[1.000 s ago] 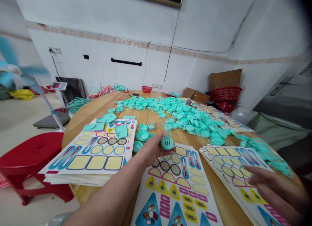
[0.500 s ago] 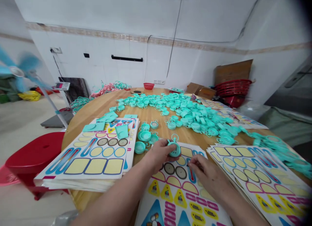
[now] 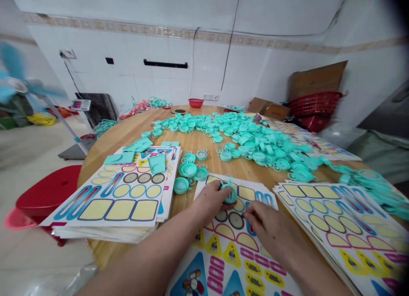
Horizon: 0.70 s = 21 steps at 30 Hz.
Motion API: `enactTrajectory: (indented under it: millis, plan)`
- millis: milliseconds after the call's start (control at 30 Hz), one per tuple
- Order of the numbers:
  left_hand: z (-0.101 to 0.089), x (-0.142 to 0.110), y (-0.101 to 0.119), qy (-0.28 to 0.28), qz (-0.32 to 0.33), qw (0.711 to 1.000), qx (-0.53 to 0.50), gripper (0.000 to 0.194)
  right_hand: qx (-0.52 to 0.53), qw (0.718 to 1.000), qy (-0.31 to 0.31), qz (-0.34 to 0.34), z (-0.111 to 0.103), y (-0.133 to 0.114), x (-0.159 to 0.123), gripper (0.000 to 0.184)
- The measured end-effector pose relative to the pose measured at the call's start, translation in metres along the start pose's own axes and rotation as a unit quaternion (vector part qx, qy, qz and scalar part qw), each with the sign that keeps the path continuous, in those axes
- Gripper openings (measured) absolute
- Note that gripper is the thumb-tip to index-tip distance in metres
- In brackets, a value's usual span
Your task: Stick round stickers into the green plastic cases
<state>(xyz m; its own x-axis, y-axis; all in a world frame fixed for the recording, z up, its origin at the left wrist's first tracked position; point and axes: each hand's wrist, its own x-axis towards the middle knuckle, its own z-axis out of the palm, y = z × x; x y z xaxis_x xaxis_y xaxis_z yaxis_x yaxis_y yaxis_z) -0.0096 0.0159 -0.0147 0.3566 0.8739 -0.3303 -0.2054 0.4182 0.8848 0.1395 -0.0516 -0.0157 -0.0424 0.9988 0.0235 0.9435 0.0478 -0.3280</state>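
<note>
A round teal plastic piece (image 3: 230, 194) with a loop on top, like a toy stopwatch case, is gripped between the thumb and fingers of my left hand (image 3: 209, 201). Beneath it lies a sticker sheet (image 3: 200, 225) printed with dials, thermometers, triangles and yellow shapes. My right hand (image 3: 266, 223) is pinched at the right edge of a grey-rimmed dial sticker (image 3: 236, 220); whatever its fingertips hold is too small to make out. Just left of the sheet sit several similar teal cases (image 3: 189, 170), and one case with a dial face (image 3: 202, 154) lies behind them.
A big heap of teal pieces (image 3: 255, 140) spreads across the round wooden table (image 3: 128, 130). Sticker stacks lie left (image 3: 105, 232) and right (image 3: 332, 240), with flat teal plates (image 3: 157, 164) on the left one. A red stool (image 3: 51, 189) and a fan (image 3: 17, 85) stand left.
My right fingertips have moved slightly left, to the edge of the dial sticker. The left hand still holds the teal case, a little lower over the sheet. The camera view has shifted slightly.
</note>
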Motion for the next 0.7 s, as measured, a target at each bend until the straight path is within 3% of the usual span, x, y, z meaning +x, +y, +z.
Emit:
enactTrajectory:
  millis: [300, 500, 600, 700]
  plan:
    - [0.001, 0.001, -0.003, 0.020, 0.011, 1.000, 0.013, 0.010, 0.104, 0.994, 0.005, 0.035, 0.009, 0.004, 0.001, 0.018]
    - [-0.001, 0.003, -0.006, 0.008, 0.026, 1.000, -0.002, 0.011, 0.323, 0.942, 0.026, 0.085, 0.005, 0.006, 0.004, 0.027]
    - [-0.004, 0.005, -0.005, -0.001, 0.041, 0.999, -0.009, 0.012, 0.370, 0.921, 0.065, 0.102, -0.006, 0.007, 0.006, 0.032]
    - [-0.005, 0.005, 0.000, -0.017, 0.060, 0.996, -0.065, 0.017, 0.392, 0.912, 0.065, 0.097, -0.020, 0.004, 0.012, 0.033]
